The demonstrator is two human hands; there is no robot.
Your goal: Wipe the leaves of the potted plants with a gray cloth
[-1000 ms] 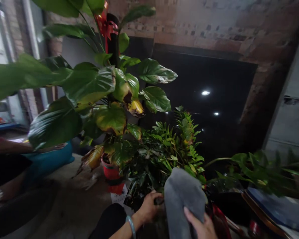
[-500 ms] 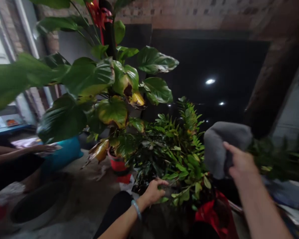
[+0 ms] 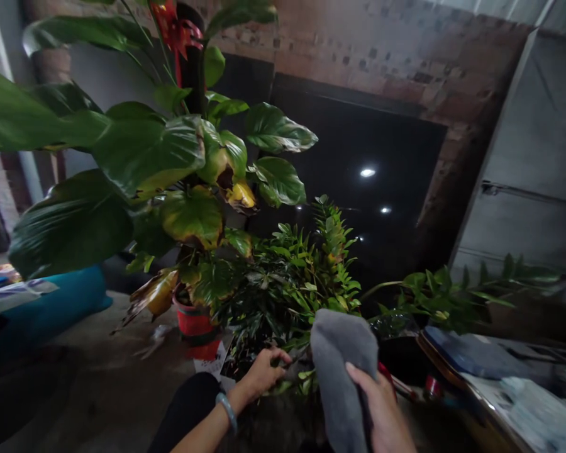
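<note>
My right hand (image 3: 380,402) grips a grey cloth (image 3: 344,358), thumb on top, and the cloth hangs over the lower leaves of a bushy green plant (image 3: 302,283). At this plant's lower front edge, my left hand (image 3: 266,371), with a pale bracelet (image 3: 226,412) on the wrist, has its fingers curled around what looks like a thin leafy stem. The fingertips are partly lost among the leaves. Left of the bush stands a tall plant with broad leaves (image 3: 151,151), some yellow and brown, in a red pot (image 3: 193,318).
A dark glossy panel (image 3: 349,145) leans against the brick wall (image 3: 339,38) behind the plants. To the right are another leafy plant (image 3: 429,292) and a table edge with a plastic bag (image 3: 542,402) on it. A teal bag (image 3: 61,308) lies at left.
My right hand has brought the grey cloth down and left, in front of the bush. The left hand's fingers have curled in more. The view has turned right, and the other person's arm has left it.
</note>
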